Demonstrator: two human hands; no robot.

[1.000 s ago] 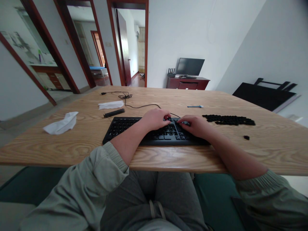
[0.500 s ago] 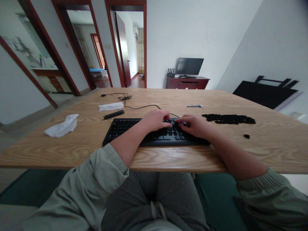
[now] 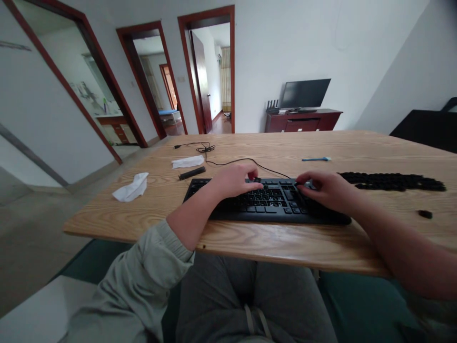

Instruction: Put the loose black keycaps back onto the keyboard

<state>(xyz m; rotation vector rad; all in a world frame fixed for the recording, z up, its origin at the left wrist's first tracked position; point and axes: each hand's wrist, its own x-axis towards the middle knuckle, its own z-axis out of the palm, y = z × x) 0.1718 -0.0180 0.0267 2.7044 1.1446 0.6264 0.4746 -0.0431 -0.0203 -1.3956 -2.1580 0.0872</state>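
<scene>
A black keyboard [image 3: 271, 217] lies near the table's front edge, with keycaps off over part of its middle. My left hand [image 3: 233, 181] is above its upper middle, thumb and fingers pinched on a small black keycap [image 3: 257, 180]. To the right, my right hand [image 3: 326, 188] is over the keyboard's right part, thumb and fingertips drawn together at the keys. Whatever those fingertips hold is too small and dark to make out. Loose black keycaps [image 3: 396, 181] lie in rows right of the keyboard, and a single dark keycap [image 3: 425, 214] sits apart from them.
A black cable [image 3: 246, 160] runs behind the keyboard to a coiled bundle. Left of it lie a dark narrow bar [image 3: 192, 173], a flat white tissue [image 3: 187, 162] and a crumpled tissue [image 3: 132, 187]. A blue brush-like stick [image 3: 316, 159] lies farther back on the wooden table [image 3: 243, 238].
The view has turned left, so the table appears shifted right. My hands are farther apart: the left has moved leftward over the keyboard, while the right stays over about the same part.
</scene>
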